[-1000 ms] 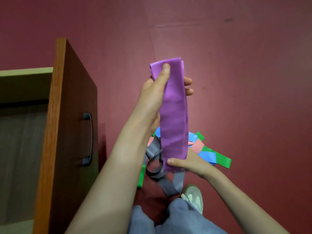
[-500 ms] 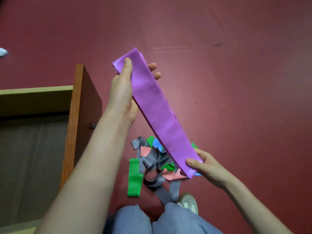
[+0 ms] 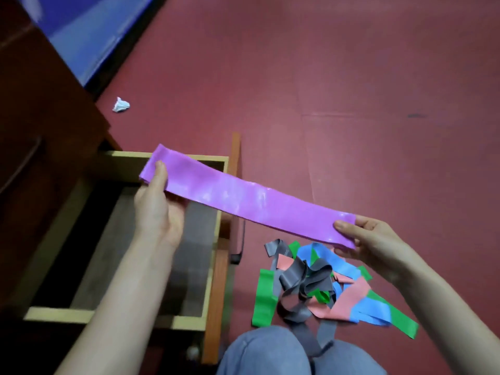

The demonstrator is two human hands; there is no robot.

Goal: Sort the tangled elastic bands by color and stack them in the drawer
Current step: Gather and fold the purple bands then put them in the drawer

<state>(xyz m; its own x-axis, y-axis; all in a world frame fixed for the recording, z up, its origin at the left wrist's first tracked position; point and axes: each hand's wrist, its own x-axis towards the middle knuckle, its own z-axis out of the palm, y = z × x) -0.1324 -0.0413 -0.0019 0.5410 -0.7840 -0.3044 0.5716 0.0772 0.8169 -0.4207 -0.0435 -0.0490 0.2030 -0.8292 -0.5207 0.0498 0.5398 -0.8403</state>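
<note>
Two ends of a flattened purple elastic band (image 3: 243, 203) are pinched by the left hand (image 3: 157, 209), above the open drawer (image 3: 54, 314), and the right hand (image 3: 378, 243), above the tangled pile (image 3: 311, 282); laying it flat inside seemingly comes next.

My purple band (image 3: 243, 201) is plain, with a white sheen. The pile (image 3: 319, 285) mixes green, blue, grey and salmon-pink strips on the dark red floor (image 3: 351, 77). The drawer (image 3: 62, 315) has pale wood walls, an orange-brown front and a grey bottom.
</note>
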